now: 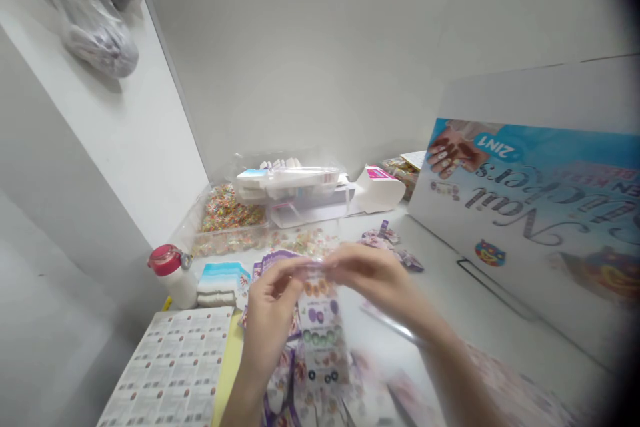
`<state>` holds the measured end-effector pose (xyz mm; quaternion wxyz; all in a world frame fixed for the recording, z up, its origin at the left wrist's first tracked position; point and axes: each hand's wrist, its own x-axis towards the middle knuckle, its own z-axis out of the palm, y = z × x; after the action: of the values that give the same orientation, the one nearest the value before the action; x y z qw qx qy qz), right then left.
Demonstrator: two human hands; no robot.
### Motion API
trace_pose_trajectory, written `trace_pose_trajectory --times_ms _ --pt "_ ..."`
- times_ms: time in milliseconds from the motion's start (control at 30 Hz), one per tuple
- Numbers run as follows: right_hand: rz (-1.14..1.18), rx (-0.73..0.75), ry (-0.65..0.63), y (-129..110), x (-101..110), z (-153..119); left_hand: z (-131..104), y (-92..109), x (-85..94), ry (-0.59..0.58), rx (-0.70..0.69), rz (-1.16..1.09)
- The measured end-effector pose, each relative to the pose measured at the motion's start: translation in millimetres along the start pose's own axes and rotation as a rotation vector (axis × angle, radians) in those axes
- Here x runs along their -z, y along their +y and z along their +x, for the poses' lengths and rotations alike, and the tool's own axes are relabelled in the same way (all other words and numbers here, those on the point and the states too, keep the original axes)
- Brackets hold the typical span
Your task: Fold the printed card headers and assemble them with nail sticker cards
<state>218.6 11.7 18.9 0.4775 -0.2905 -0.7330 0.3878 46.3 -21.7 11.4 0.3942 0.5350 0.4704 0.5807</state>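
In the head view a pale nail sticker sheet (323, 337) with rows of orange, purple, green and black nail shapes hangs between my hands. My left hand (273, 307) is closed, thumb and fingers pinching the sheet's upper left edge. My right hand (373, 280) is closed too, its fingertips at the top edge of the sheet, a little blurred. Whether a clear bag surrounds the sheet, I cannot tell. Beneath and behind it lie several purple-and-white printed packets (280, 380), partly covered by my left hand and the sheet.
At left are a sheet of printed labels (175, 367), a red-lidded bottle (175, 277) and stacked blue-and-white cards (224, 280). Behind stand a clear bin of small colourful pieces (233, 210) and white boxes (313, 207). Purple packets (383, 237) and a large Nail Stickers carton (525, 213) are at right.
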Motion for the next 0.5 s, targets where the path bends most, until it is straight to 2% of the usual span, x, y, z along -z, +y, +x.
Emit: trace_pose_trajectory --times_ms 133,267,333,400,500 --pt "-0.262 0.281 -0.014 -4 4 -2 0 2 6.6 -0.024 0.104 -0.215" --pt "-0.398 0.377 -0.047 -7 4 -4 1 6 14.1 -0.08 0.163 -0.348" --pt "-0.377 0.363 0.006 -7 1 -4 1 9 16.2 -0.168 0.123 -0.27" --pt "-0.288 0.283 0.071 -6 -3 -3 1 11 15.5 -0.222 0.061 -0.146" --pt "-0.049 0.075 0.131 0 -12 0 0 12 9.2 -0.18 0.082 -0.093"
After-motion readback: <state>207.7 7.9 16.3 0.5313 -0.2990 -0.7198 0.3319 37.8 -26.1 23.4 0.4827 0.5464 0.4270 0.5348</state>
